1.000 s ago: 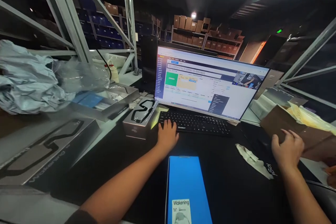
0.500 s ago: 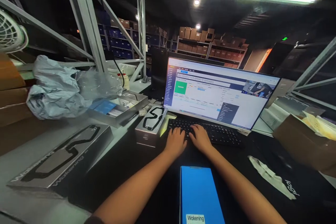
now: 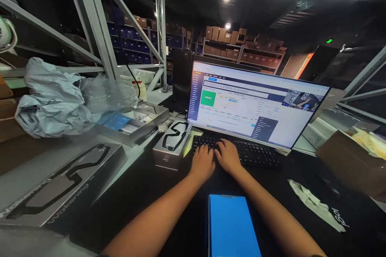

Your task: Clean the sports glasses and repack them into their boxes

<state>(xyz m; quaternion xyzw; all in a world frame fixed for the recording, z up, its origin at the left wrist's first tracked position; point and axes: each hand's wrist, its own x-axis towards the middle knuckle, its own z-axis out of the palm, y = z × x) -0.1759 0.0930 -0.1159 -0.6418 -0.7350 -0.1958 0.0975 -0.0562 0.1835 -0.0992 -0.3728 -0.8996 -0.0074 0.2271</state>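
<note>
Both hands rest on a black keyboard (image 3: 256,154) below a lit monitor (image 3: 232,112). My left hand (image 3: 202,163) lies on the left keys, fingers stretched forward and holding nothing. Close beside it, my right hand (image 3: 227,156) spreads its fingers over the middle keys, also without an object. Between my forearms, a blue box (image 3: 232,225) lies on the black desk mat (image 3: 144,209). Left of the keyboard stands a small silver box (image 3: 171,144) with a black looped graphic. The monitor shows a page with a green square and a small camera picture.
A larger silver box (image 3: 60,186) lies at the left. Behind it are crumpled grey plastic (image 3: 51,100) and an open tray (image 3: 135,124) of small items. A pale cloth (image 3: 315,204) lies on the right, near a cardboard box (image 3: 346,162). Metal posts (image 3: 93,20) frame the desk.
The view has tilted and moved slightly closer, so the blue box's printed label has left the frame. Both hands stay on the keyboard, with only slight finger movement.
</note>
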